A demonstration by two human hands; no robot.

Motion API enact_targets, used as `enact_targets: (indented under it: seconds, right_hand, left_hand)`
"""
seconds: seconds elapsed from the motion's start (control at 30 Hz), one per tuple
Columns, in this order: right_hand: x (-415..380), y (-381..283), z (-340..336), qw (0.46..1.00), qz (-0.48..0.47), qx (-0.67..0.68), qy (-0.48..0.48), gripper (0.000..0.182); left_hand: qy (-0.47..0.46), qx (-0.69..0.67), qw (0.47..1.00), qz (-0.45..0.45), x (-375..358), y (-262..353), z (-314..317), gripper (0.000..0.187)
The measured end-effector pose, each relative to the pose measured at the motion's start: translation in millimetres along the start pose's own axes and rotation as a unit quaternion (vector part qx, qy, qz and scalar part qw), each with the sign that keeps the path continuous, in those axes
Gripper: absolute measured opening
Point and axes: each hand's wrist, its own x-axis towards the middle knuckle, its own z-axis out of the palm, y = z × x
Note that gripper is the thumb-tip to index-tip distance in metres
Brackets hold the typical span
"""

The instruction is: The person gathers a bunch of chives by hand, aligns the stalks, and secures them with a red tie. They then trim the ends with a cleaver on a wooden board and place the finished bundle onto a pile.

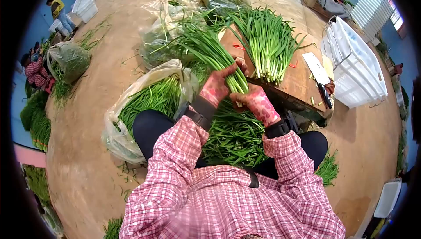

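Note:
A bunch of garlic chives (210, 52) slants up and to the left, its pale stem ends toward me. My left hand (219, 84) is closed around its lower stalks. Fingers of my right hand (251, 98) close on the stem ends just below. Patterned pink coverings show on both hands. Beyond them, a larger pile of chives (267, 41) lies on a brown board (302, 90), with red ties beside it. A cleaver (318, 74) with a black handle rests at the board's right. Loose leaves (234, 140) fill the space between my knees.
An open plastic bag of chives (114, 123) stands by my left knee, and more clear bags (153, 48) sit behind it. White crates (355, 65) stand right of the board. Other people (57, 8) are at the far left, near another full bag (72, 59).

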Motion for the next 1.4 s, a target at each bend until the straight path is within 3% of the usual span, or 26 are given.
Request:
enact_targets:
  seconds: [0.07,0.17,0.23,0.3,0.37,0.43,0.5,0.57,0.6,0.63,0.7,0.77,0.83,0.9,0.97,1.1,1.17,1.2,1.23,1.3,1.33,1.37,1.4]
  right_hand:
    - [-12,-2,4,1.0,0.017,-0.017,0.002,0.023]
    - [-27,13,-8,0.997,0.021,0.01,-0.075,0.021]
    - [-36,33,-26,0.983,0.112,-0.097,-0.11,0.02]
    - [-33,65,-47,0.968,-0.035,-0.244,0.05,0.024]
    - [-40,22,-35,0.948,-0.153,-0.22,0.169,0.032]
    - [-34,-5,-24,0.965,-0.126,-0.162,0.165,0.036]
    - [-19,-8,-17,0.997,-0.01,-0.078,0.005,0.036]
    - [-28,-10,-3,0.994,-0.004,-0.04,-0.101,0.033]
    - [-35,-10,0,0.995,-0.007,-0.017,-0.097,0.03]
    - [-43,-9,4,0.995,-0.011,0.006,-0.094,0.028]
    - [-55,-3,10,0.996,0.012,0.025,-0.089,0.024]
    - [-64,1,14,0.997,0.022,0.031,-0.065,0.024]
    - [-72,-4,13,0.995,0.035,0.083,-0.03,0.026]
    - [-71,-15,2,0.996,0.037,0.082,-0.001,0.024]
    - [-68,-30,-13,0.994,0.009,0.103,0.024,0.024]
    - [-41,-67,-53,0.99,-0.02,0.122,0.07,0.024]
    - [-22,-79,-72,0.989,-0.017,0.104,0.106,0.026]
    - [-11,-80,-82,0.985,-0.003,0.124,0.119,0.026]
    - [0,-80,-90,0.981,0.011,0.145,0.132,0.026]
    - [20,-71,-103,0.968,0.056,0.194,0.147,0.024]
    - [31,-59,-110,0.962,0.078,0.218,0.147,0.023]
    - [42,-44,-118,0.954,0.1,0.243,0.147,0.023]
    - [51,-24,-128,0.947,0.101,0.285,0.108,0.022]
  left_hand:
    - [0.017,-0.031,0.999,0.025,1,-8,-13,0.031]
    - [0.026,-0.025,0.999,0.033,-2,0,-17,0.031]
    - [0.052,-0.032,0.996,0.065,-7,14,-13,0.029]
    - [0.044,-0.033,0.995,0.082,-12,21,-11,0.03]
    - [0.025,0.01,0.997,0.067,-17,18,-14,0.033]
    - [-0.005,0.015,0.998,0.064,-22,12,-4,0.034]
    - [-0.023,0.067,0.994,0.08,-31,2,12,0.036]
    - [0.018,0.113,0.993,0.043,-43,-1,20,0.04]
    - [0.012,0.085,0.996,0.01,-36,-3,5,0.042]
    - [-0.014,0.012,0.998,0.057,-40,-6,14,0.042]
    - [-0.008,0.019,0.999,0.049,-42,8,22,0.043]
    - [-0.033,-0.018,0.999,0.039,-23,16,19,0.04]
    - [-0.05,0.026,0.998,-0.039,-2,32,28,0.037]
    - [-0.096,0.054,0.994,-0.002,28,41,54,0.039]
    - [-0.123,0.17,0.978,0.018,71,54,73,0.039]
    - [-0.188,0.274,0.943,-0.003,184,68,93,0.038]
    - [-0.245,0.376,0.889,0.089,237,65,97,0.037]
    - [-0.187,0.275,0.942,-0.045,244,61,117,0.034]
    - [-0.208,0.262,0.941,-0.055,271,52,109,0.034]
    - [-0.054,0.513,0.855,-0.059,288,36,102,0.042]
    - [-0.132,0.743,0.656,-0.001,291,37,84,0.047]
    - [-0.174,0.895,0.399,0.094,293,38,66,0.053]
    - [-0.073,0.886,0.453,0.072,295,28,45,0.056]
